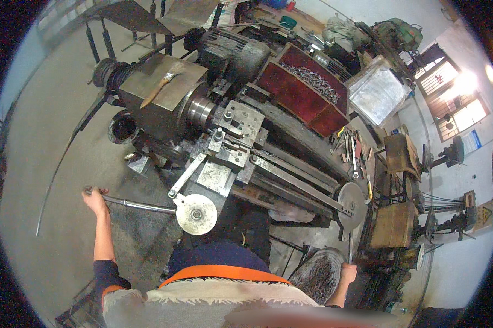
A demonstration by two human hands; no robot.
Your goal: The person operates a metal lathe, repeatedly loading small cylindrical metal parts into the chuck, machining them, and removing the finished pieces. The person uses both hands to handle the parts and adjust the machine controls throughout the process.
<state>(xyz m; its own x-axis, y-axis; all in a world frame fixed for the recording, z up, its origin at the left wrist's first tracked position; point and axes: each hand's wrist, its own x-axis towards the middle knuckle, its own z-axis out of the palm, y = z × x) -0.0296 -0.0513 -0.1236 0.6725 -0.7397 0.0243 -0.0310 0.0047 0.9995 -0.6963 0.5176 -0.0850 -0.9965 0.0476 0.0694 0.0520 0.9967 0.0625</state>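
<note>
On the left, my left hand [95, 200] is closed round the end of a long metal lever [142, 205]. That lever runs to a round pale disc [196, 214], which a flat link [187, 176] joins to the tool slide [239, 131] of a small lathe. My right hand [348, 272] grips a shorter handle [351, 246] under a grey disc [351, 205] at the right end of the bed. From that disc a long flat bar [295, 183] reaches back to the slide. Beside the slide is the shiny round chuck [200, 111] of the headstock [159, 104].
A wooden-handled brush [160, 88] lies on the headstock, with a motor [233, 52] behind. A dark red box [293, 95] holds many small metal parts. Wrenches [354, 156] lie to its right. A basin [317, 273] of dark bits stands by my right forearm. More machines [394, 224] line the right wall.
</note>
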